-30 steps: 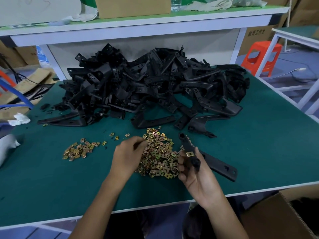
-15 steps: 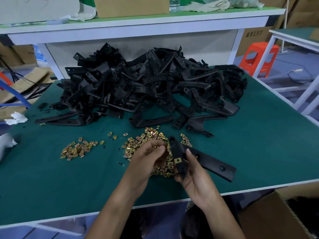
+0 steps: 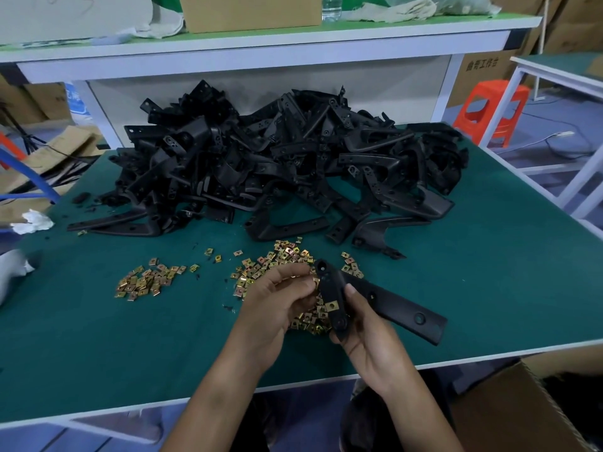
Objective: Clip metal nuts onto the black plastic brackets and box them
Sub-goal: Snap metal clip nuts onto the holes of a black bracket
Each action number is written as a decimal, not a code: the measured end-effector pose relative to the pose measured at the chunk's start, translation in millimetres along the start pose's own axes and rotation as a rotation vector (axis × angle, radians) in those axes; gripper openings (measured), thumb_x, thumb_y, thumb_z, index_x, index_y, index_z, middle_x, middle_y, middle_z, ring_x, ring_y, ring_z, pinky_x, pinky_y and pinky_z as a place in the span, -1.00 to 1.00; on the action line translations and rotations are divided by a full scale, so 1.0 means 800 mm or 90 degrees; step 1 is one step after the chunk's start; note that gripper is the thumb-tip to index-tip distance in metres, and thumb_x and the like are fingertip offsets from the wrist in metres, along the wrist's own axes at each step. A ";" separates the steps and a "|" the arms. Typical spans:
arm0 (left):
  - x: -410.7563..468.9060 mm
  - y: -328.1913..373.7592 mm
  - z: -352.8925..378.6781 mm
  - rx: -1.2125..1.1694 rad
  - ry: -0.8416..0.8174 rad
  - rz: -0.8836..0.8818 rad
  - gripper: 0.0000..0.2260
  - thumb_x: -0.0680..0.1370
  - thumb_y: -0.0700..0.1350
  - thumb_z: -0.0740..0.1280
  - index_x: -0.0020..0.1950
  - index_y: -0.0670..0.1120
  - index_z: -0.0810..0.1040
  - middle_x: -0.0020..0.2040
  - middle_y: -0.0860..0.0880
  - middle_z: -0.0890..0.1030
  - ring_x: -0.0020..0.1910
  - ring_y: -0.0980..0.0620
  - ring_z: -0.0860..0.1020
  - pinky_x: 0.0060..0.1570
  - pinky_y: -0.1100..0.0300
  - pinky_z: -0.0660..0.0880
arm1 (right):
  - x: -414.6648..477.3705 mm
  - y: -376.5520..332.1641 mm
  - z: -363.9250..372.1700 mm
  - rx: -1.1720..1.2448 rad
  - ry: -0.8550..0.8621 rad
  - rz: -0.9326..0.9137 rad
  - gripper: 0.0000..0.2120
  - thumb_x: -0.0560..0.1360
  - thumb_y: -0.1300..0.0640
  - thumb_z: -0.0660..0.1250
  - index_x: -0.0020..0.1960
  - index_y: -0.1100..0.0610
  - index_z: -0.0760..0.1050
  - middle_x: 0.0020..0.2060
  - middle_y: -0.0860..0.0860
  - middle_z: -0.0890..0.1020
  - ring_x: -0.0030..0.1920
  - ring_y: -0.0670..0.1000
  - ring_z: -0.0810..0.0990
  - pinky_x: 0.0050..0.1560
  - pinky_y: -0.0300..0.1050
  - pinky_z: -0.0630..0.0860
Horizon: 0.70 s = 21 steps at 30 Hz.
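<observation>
At the lower right of the frame an open cardboard box sits below the table edge, probably placed there so finished parts can drop in without a reach; nothing shows it has been used for this piece yet.

Just above it, in the lower centre, the right hand grips one black bracket by its near end, thumb laid across the face and fingers curled beneath; the long arm of the part points away to the right, which leaves the short arm and its mounting holes turned up toward the other hand. One clipped nut already sits on that short arm.

The left hand lies just beside the bracket, its fingertips curled in toward the upper hole; whether they pinch a nut cannot be told, since gold pieces lie right behind them.

Both hands work directly over the main pile of loose nuts on the green table, so each pick is short; a smaller scatter lies well apart at centre left.

Further back, across the middle of the frame, the heap of brackets waits untreated, suggesting the task is far from finished.
</observation>
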<state>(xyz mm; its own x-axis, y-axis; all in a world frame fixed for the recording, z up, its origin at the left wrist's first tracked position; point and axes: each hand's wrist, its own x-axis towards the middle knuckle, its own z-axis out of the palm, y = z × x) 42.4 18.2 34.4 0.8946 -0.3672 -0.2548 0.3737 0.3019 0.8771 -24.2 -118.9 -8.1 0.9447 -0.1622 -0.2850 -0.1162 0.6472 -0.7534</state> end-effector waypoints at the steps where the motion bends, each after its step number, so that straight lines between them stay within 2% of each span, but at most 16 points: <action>1: 0.001 0.002 -0.001 0.023 0.001 0.001 -0.84 0.52 -0.36 0.41 0.00 -0.13 0.66 -0.07 -0.12 0.69 -0.15 0.04 0.64 -0.19 0.26 0.58 | 0.000 0.000 0.000 0.005 0.003 0.001 -0.68 0.45 -0.04 0.40 0.10 0.10 0.72 -0.16 0.07 0.67 -0.31 -0.06 0.58 -0.42 -0.17 0.47; 5: 0.002 0.014 -0.004 0.092 -0.007 -0.013 -0.81 0.52 -0.37 0.39 0.06 -0.15 0.64 -0.11 -0.09 0.70 -0.19 0.08 0.62 -0.25 0.29 0.56 | 0.001 0.001 0.001 0.009 0.022 -0.009 -0.62 0.45 0.04 0.41 0.20 0.21 0.62 -0.20 0.08 0.67 -0.35 -0.05 0.58 -0.47 -0.16 0.46; 9: 0.003 0.026 -0.010 0.063 -0.019 -0.036 -0.67 0.48 -0.43 0.42 0.20 -0.19 0.56 0.01 -0.17 0.64 -0.15 0.00 0.62 -0.20 0.24 0.61 | 0.001 0.002 0.000 0.006 0.007 -0.007 -0.67 0.44 0.04 0.43 0.13 0.17 0.68 -0.19 0.09 0.68 -0.34 -0.04 0.59 -0.47 -0.16 0.47; 13: 0.001 0.040 -0.017 0.201 -0.076 0.010 -0.54 0.46 -0.40 0.46 0.29 -0.06 0.53 0.11 -0.14 0.58 -0.14 0.02 0.62 -0.15 0.21 0.59 | 0.000 0.000 -0.004 -0.002 -0.027 0.017 -0.69 0.44 0.05 0.44 0.08 0.21 0.70 -0.23 0.10 0.65 -0.36 -0.02 0.58 -0.48 -0.14 0.47; 15: 0.000 0.048 -0.022 0.267 -0.109 0.028 -0.49 0.46 -0.39 0.47 0.31 0.01 0.51 0.10 -0.11 0.57 -0.20 0.07 0.62 -0.21 0.26 0.55 | -0.001 0.001 -0.006 -0.003 -0.035 0.026 -0.66 0.42 0.06 0.45 0.10 0.25 0.69 -0.25 0.09 0.65 -0.38 -0.01 0.56 -0.48 -0.13 0.48; 18: 0.000 0.052 -0.022 0.269 -0.133 0.028 -0.44 0.45 -0.39 0.48 0.35 0.03 0.47 0.11 -0.12 0.57 -0.25 0.07 0.59 -0.31 0.25 0.50 | 0.001 0.001 -0.009 -0.012 -0.040 0.033 -0.65 0.40 0.05 0.48 0.10 0.25 0.69 -0.25 0.09 0.63 -0.40 -0.01 0.55 -0.47 -0.11 0.48; 21: 0.000 0.047 -0.021 0.256 -0.129 0.032 -0.44 0.45 -0.35 0.50 0.35 0.04 0.47 0.12 -0.09 0.58 -0.23 0.04 0.58 -0.28 0.23 0.52 | 0.002 0.004 -0.008 -0.032 -0.049 0.022 -0.66 0.38 0.03 0.51 0.07 0.19 0.73 -0.18 0.12 0.68 -0.37 0.00 0.59 -0.45 -0.11 0.51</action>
<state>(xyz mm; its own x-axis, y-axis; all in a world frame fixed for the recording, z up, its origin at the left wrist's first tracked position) 60.8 44.1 60.4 0.8278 -0.5384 -0.1579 0.1704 -0.0268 0.9850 -25.2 -121.7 -15.0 0.9605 -0.0816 -0.2661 -0.1622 0.6129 -0.7733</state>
